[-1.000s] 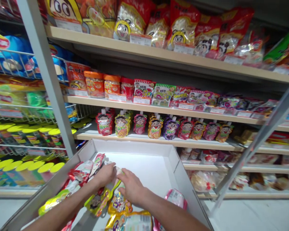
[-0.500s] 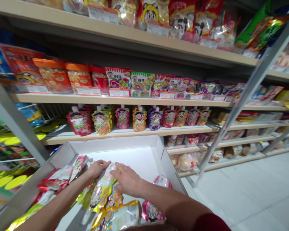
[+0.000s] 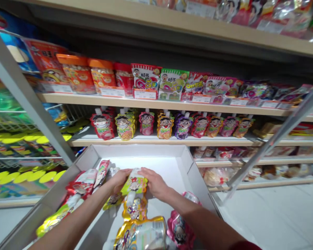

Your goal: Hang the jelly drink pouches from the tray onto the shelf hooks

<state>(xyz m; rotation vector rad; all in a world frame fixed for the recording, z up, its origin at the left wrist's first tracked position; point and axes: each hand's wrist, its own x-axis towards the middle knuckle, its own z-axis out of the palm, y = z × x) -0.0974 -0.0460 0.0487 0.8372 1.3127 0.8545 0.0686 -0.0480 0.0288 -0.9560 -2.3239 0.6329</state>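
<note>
Both my hands grip one yellow-green spouted pouch (image 3: 134, 183) over a white cardboard box (image 3: 182, 158). My left hand (image 3: 119, 180) holds its left edge with curled fingers. My right hand (image 3: 154, 182) holds its right edge. The pouch is lifted a little and shows a cartoon face. More pouches lie in the box: a gold one (image 3: 135, 208) below the held pouch, a red-and-white one (image 3: 81, 182) at the left, a pink one (image 3: 179, 232) at the right.
Store shelves stand behind the box. A row of spouted cartoon pouches (image 3: 165, 124) fills the shelf just beyond it. Orange-lidded tubs (image 3: 78, 73) and flat packets sit one shelf up. A grey upright post (image 3: 28, 97) stands at the left, and pale floor (image 3: 271, 215) lies at the right.
Both hands have closed on the yellow-green pouch and raised it off the pile, turning its face up. The view has shifted slightly left and up.
</note>
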